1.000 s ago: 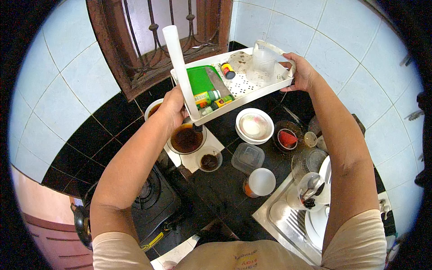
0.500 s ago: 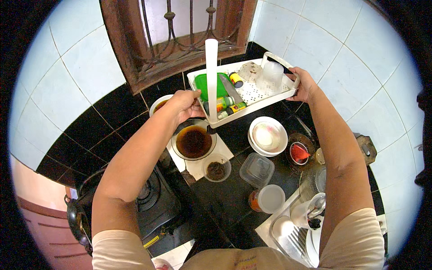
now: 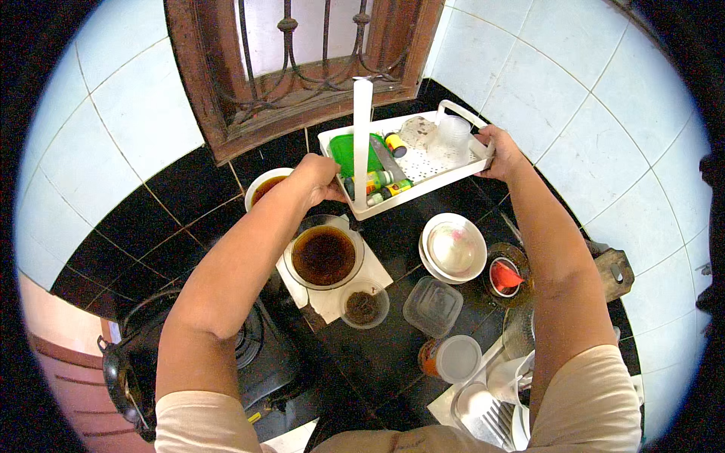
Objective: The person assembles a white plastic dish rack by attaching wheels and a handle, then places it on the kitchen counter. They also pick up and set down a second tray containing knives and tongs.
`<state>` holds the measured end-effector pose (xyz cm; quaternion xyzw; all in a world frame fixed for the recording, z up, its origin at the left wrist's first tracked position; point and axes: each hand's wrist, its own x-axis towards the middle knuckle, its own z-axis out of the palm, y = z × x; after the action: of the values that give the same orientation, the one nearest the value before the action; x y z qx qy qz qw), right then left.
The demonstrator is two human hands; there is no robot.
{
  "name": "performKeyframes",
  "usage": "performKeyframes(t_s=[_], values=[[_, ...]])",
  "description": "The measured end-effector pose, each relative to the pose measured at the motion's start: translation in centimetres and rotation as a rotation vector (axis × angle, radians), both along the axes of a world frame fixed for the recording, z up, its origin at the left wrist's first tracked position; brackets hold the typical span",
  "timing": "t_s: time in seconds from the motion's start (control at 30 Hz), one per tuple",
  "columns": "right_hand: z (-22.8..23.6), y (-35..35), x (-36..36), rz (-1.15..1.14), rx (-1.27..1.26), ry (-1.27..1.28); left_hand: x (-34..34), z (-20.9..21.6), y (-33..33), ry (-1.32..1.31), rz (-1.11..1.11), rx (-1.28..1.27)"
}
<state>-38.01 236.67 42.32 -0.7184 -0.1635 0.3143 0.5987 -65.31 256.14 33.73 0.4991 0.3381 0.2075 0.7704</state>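
Note:
Between my two hands is a white plastic tray (image 3: 423, 195) with a perforated bottom and tall end handles, near the back wall. My left hand (image 3: 321, 180) grips its left end; my right hand (image 3: 498, 155) is closed around the right end by the handle. Inside lie a green plastic piece (image 3: 342, 156), a flat grey blade-like thing (image 3: 385, 158) and several small green and yellow bottles (image 3: 370, 182). Clear plastic cups (image 3: 453, 141) stand at the tray's right. My fingers under the rim are partly hidden.
Below the tray are a bowl of dark liquid (image 3: 323, 257), a small cup of dark grounds (image 3: 363, 305), stacked white bowls (image 3: 453, 248), a clear container (image 3: 433, 306) and a lidded jar (image 3: 458, 359). A black stove (image 3: 272, 362) stands left; a barred window (image 3: 317, 90) is behind.
The tray has shifted slightly back, away from the bowl of dark liquid, with both hands still on it. The whole view has tilted up a little.

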Motion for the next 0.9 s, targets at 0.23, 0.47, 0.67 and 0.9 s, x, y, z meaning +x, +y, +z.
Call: performKeyframes(t_s=[0.23, 0.47, 0.67, 0.9], values=[[-2.4, 1.2, 1.2, -0.024, -0.054, 0.039, 1.4, -1.8, 0.1, 0.073, -0.014, 0.034], [-3.7, 2.3, 2.2, 0.016, -0.129, 0.064, 3.0, -2.8, 0.5, 0.11, 0.047, 0.053], [-7.0, 4.4, 4.3, -0.068, -0.001, 0.072, 3.9, -3.6, 1.8, 0.148, 0.03, 0.048], [-8.8, 5.5, 6.0, -0.079, 0.042, 0.052, 5.1, -4.8, 2.5, 0.144, 0.005, 0.044]])
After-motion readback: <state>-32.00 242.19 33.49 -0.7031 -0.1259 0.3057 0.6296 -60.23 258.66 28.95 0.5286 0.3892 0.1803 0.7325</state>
